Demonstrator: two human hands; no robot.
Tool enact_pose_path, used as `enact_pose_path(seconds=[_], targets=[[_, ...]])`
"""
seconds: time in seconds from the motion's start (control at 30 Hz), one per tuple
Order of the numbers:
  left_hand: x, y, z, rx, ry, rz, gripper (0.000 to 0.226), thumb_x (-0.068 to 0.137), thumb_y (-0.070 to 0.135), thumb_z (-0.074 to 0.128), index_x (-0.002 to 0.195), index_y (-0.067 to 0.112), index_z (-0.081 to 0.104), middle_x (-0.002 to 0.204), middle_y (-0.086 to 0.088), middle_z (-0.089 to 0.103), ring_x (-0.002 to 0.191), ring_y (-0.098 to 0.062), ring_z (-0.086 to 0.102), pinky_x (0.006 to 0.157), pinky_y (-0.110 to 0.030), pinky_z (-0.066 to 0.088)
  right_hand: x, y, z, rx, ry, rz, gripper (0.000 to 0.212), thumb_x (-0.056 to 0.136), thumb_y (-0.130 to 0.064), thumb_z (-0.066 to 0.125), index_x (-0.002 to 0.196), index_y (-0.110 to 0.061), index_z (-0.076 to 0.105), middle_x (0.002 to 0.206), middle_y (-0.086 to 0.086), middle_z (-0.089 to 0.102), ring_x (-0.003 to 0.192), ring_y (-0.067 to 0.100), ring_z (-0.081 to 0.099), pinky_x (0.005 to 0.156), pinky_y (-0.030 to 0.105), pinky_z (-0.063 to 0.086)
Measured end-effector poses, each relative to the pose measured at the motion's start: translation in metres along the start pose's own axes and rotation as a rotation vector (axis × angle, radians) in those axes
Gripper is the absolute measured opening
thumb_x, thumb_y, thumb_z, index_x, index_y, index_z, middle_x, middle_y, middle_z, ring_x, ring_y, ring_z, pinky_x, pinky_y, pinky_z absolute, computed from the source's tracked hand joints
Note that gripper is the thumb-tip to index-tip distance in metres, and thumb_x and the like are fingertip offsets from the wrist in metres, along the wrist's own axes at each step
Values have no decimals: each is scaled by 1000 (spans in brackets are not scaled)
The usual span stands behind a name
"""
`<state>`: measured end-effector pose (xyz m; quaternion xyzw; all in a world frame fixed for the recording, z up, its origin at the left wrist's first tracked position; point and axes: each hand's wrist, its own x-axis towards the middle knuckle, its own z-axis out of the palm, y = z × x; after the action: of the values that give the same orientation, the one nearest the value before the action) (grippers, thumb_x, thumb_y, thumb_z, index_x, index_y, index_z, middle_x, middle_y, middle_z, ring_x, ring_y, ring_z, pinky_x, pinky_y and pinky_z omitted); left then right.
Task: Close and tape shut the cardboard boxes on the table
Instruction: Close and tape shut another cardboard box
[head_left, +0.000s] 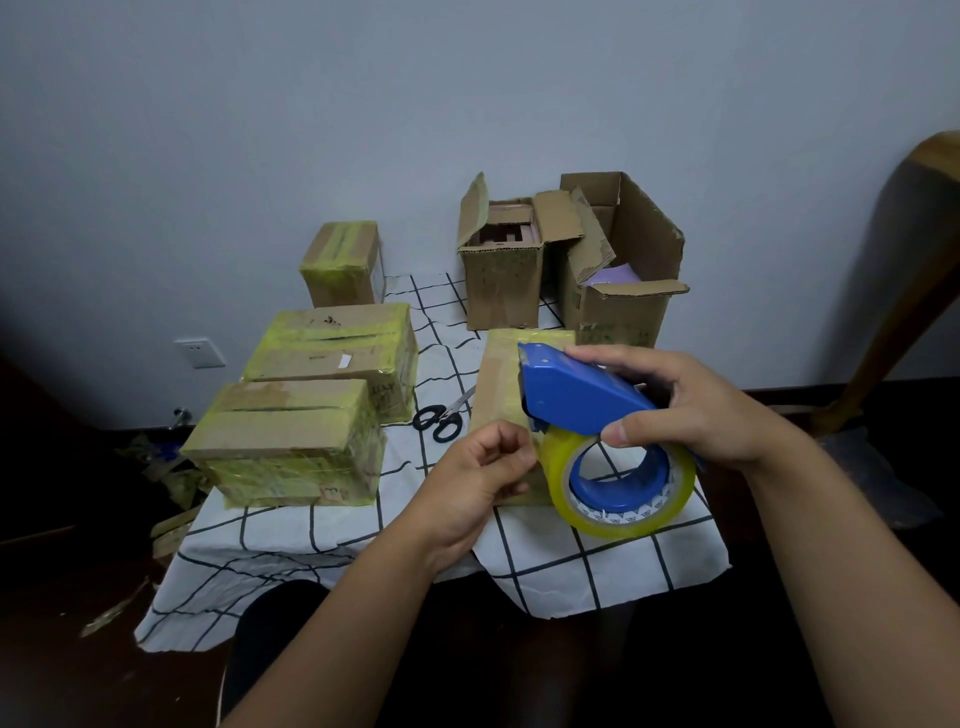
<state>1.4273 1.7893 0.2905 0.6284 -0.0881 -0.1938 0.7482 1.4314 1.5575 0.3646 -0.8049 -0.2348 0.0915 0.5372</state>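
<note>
On counter, checked cloth: 3 taped boxes at left, 2 open boxes at rear, 1 flat box at centre, scissors beside it. Right hand grips blue tape dispenser above flat box; left hand pinches tape end at yellowish roll.

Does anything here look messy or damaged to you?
Yes. The tablecloth has a ragged, torn-looking front edge, and cardboard scraps litter the floor left of the table. The big open box has a chewed-up, torn flap.
</note>
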Motion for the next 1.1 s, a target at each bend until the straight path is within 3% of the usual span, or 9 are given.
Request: enact_pose_path(seconds=[0.1, 0.2, 0.37, 0.47, 0.57, 0.73, 0.9, 1.1], targets=[[0, -3, 1, -14, -15, 17, 18, 96, 4, 56, 83, 16, 58, 85, 4, 62, 79, -9, 56, 75, -25, 43, 1, 2, 1, 36, 31, 15, 67, 62, -46, 76, 127, -53, 59, 109, -22, 65, 102, 8, 65, 82, 18, 50], [0, -6, -2, -95, -69, 35, 5, 89, 14, 61, 84, 15, 59, 90, -2, 57, 82, -13, 52, 77, -30, 40, 1, 4, 3, 82, 61, 28, 70, 61, -45, 75, 129, -43, 59, 102, -22, 67, 95, 7, 66, 78, 18, 51], [0, -5, -7, -158, -139, 22, 8, 89, 17, 58, 90, 10, 54, 99, -13, 51, 88, -19, 49, 83, -33, 38, 2, 7, 5, 146, 88, 26, 65, 61, -44, 75, 124, -49, 63, 108, -7, 69, 94, 14, 68, 74, 22, 52], [-2, -2, -10, -138, -139, 24, 9, 89, 17, 56, 90, 10, 52, 93, -6, 54, 85, -15, 49, 82, -31, 39, 3, 7, 7, 152, 95, 31, 65, 61, -44, 76, 124, -50, 63, 105, -10, 69, 89, 11, 68, 70, 19, 52], [-4, -1, -14, -102, -103, 41, 8, 89, 18, 56, 90, 11, 53, 100, -3, 58, 89, -13, 51, 80, -26, 41, 3, 8, 7, 144, 111, 38, 65, 60, -45, 76, 123, -50, 63, 100, -15, 69, 83, 5, 67, 66, 16, 51], [-5, 6, -16, -67, -58, 47, 8, 89, 17, 57, 85, 11, 53, 93, -6, 56, 81, -12, 51, 73, -22, 45, 6, 9, 8, 135, 130, 54, 64, 60, -47, 77, 121, -55, 63, 106, -11, 69, 101, 16, 68, 79, 25, 55], [-7, 18, -13, -16, 42, 50, 18, 98, -1, 48, 84, 8, 55, 80, -1, 68, 73, -10, 61, 70, -22, 47, 9, 9, 8, 126, 168, 56, 71, 59, -49, 78, 127, -51, 61, 113, -2, 67, 103, 21, 67, 84, 33, 58], [-9, 16, -3, -233, 118, 21, 15, 96, 0, 50, 85, 9, 57, 89, -6, 72, 81, -13, 64, 77, -23, 52, 11, 11, 10, 134, 182, 64, 70, 58, -48, 77, 127, -51, 61, 112, 2, 67, 101, 23, 68, 84, 36, 59]])
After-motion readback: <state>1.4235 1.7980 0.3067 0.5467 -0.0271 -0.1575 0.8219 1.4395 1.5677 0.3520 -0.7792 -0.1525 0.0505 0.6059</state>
